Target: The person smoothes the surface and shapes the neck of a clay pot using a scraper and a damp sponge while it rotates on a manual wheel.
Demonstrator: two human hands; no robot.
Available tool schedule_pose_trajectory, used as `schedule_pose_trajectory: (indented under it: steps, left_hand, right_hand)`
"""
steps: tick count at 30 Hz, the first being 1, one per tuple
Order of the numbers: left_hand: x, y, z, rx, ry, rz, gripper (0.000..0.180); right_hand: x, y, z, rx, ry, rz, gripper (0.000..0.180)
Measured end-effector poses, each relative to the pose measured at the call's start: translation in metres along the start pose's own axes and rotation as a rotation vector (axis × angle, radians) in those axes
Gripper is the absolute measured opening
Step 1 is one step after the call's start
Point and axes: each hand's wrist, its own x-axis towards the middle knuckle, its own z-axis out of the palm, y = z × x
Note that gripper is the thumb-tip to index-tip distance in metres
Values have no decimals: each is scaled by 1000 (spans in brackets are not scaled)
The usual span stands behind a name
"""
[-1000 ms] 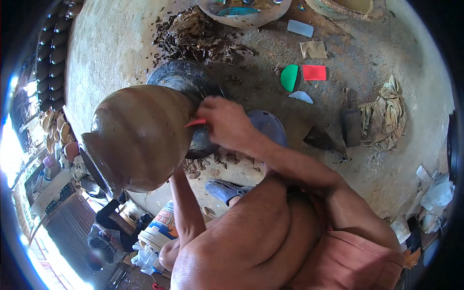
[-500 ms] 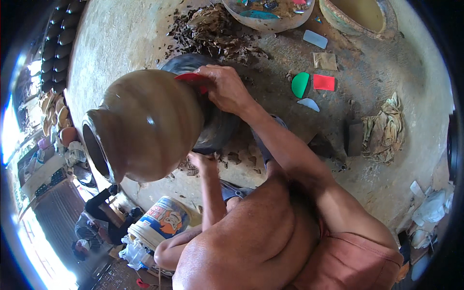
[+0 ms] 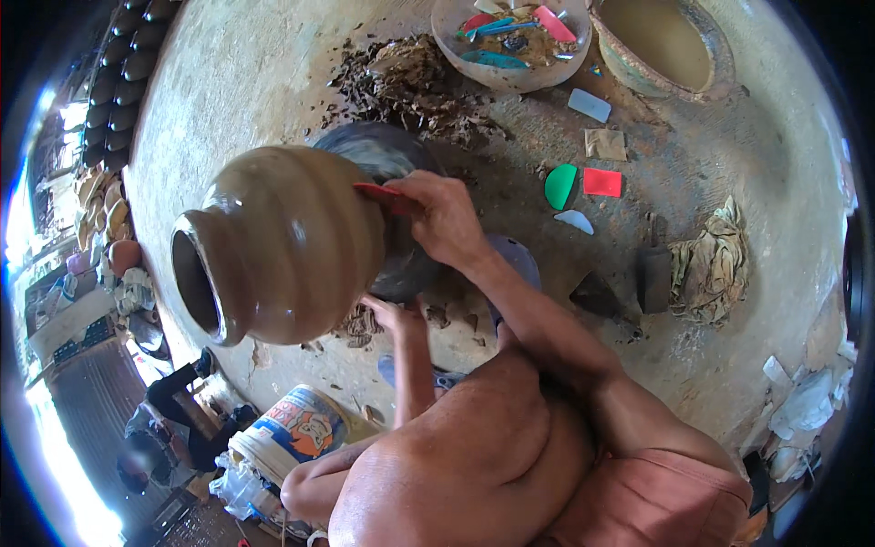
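A large, wet, brown clay pot (image 3: pixel 287 237) stands with its base against a dark round wheel (image 3: pixel 365 150); its mouth points to the left of the view. My right hand (image 3: pixel 447 214) is closed on a thin red scraper (image 3: pixel 387 196), whose edge touches the pot's wall close to the base. Below it, my left hand (image 3: pixel 394 317) is beside the pot's near lower side. Its fingers reach toward the clay, stretched out, with the tips partly hidden by the pot.
Clay scraps (image 3: pixel 401 77) heap up beyond the wheel. A bowl of tools (image 3: pixel 510 77) and a basin of murky water (image 3: pixel 629 68) stand at the back. Coloured scrapers (image 3: pixel 602 182) and a crumpled cloth (image 3: pixel 711 264) lie at right. A bucket (image 3: pixel 301 424) and another person (image 3: pixel 155 442) are at lower left.
My right hand has brought the red scraper nearer to me along the pot's wall. The view has shifted slightly, and more of the tool bowl shows. My left hand stays by the pot.
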Motion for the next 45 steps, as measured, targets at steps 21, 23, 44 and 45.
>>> schedule_pose_trajectory:
  steps: [21,23,44,45]
  left_hand:
    - [65,51,-47,35,-655,-311,73]
    - [90,48,-43,100,-400,-81,71]
    - [-38,-2,-15,141,-545,-373,83]
    - [5,24,-28,87,-640,-332,79]
  right_hand:
    - [-24,-37,-3,-103,53,-60,38]
    - [-23,-41,4,-76,76,-76,37]
    - [-22,-38,-10,-173,139,-93,43]
    - [-22,-45,-6,-162,132,-99,43]
